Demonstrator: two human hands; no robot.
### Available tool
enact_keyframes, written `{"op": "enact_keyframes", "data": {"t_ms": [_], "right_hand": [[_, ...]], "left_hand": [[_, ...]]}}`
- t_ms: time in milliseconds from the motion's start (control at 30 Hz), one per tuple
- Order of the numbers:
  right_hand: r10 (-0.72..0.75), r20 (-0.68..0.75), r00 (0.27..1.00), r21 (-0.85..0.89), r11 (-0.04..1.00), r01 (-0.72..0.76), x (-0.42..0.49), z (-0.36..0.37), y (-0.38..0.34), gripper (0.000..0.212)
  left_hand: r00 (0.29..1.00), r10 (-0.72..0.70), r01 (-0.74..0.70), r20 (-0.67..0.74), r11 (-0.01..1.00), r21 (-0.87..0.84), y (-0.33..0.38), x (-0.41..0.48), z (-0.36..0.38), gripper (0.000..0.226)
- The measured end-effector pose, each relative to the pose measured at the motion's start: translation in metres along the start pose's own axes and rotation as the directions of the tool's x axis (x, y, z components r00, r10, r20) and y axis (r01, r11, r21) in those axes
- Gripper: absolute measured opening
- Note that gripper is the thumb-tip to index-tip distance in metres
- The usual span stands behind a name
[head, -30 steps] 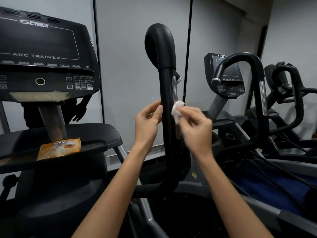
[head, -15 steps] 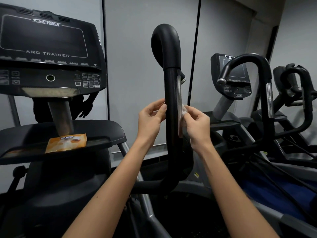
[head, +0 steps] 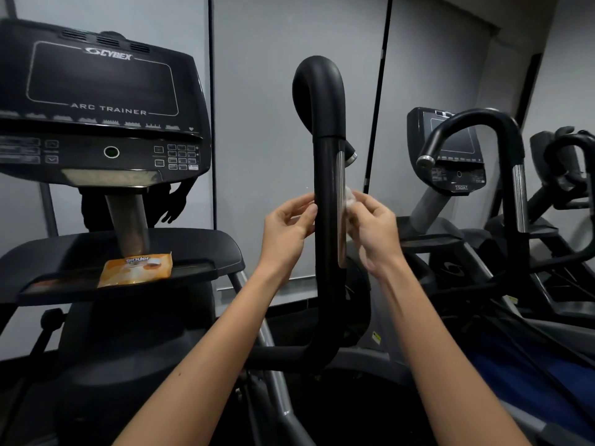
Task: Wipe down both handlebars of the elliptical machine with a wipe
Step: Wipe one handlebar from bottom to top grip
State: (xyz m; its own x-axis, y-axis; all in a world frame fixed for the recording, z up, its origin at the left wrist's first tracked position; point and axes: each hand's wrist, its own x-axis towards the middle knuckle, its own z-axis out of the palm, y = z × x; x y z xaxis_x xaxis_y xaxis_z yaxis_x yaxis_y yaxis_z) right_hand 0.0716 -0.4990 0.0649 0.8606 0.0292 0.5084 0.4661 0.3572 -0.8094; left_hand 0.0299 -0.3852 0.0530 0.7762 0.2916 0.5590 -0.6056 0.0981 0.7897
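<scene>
Fingertips of my right hand [head: 375,226] pinch a small white wipe [head: 349,196] against the right side of the black handlebar [head: 325,175], on its silver sensor strip [head: 340,220]. My left hand [head: 286,226], loosely curled and gripping nothing, touches the bar's left side at the same height. The handlebar stands upright, its top hooking over. Further left, an orange wipes packet [head: 135,272] lies flat in the console tray [head: 212,249] beneath the Cybex Arc Trainer display [head: 99,78].

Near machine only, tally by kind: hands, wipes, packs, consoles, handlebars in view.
hands: 2, left hand and right hand
wipe: 1
pack: 1
console: 1
handlebar: 1
total: 6
</scene>
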Motion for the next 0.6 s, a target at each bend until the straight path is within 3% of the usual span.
{"op": "enact_keyframes", "data": {"t_ms": [133, 267, 467, 600], "right_hand": [[0.186, 0.079, 0.979, 0.058, 0.98, -0.19, -0.013, -0.015, 0.024, 0.029], [0.15, -0.007, 0.989, 0.028, 0.988, -0.15, -0.028, -0.012, 0.02, 0.029], [-0.22, -0.089, 0.972, -0.11, 0.972, 0.21, 0.0, 0.02, -0.023, 0.011], [-0.553, -0.002, 0.833, -0.498, 0.723, 0.479, -0.013, 0.025, -0.017, 0.023]], "left_hand": [[1.0, -0.004, 0.004, -0.007, 1.0, 0.01, -0.001, -0.001, 0.001, 0.024], [1.0, -0.018, 0.018, 0.0, 1.0, 0.019, 0.0, -0.001, -0.001, 0.024], [0.997, -0.046, 0.045, 0.057, 0.999, 0.018, 0.003, 0.004, -0.006, 0.025], [0.995, -0.068, 0.073, 0.069, 0.994, -0.08, 0.004, 0.014, -0.006, 0.028]]}}
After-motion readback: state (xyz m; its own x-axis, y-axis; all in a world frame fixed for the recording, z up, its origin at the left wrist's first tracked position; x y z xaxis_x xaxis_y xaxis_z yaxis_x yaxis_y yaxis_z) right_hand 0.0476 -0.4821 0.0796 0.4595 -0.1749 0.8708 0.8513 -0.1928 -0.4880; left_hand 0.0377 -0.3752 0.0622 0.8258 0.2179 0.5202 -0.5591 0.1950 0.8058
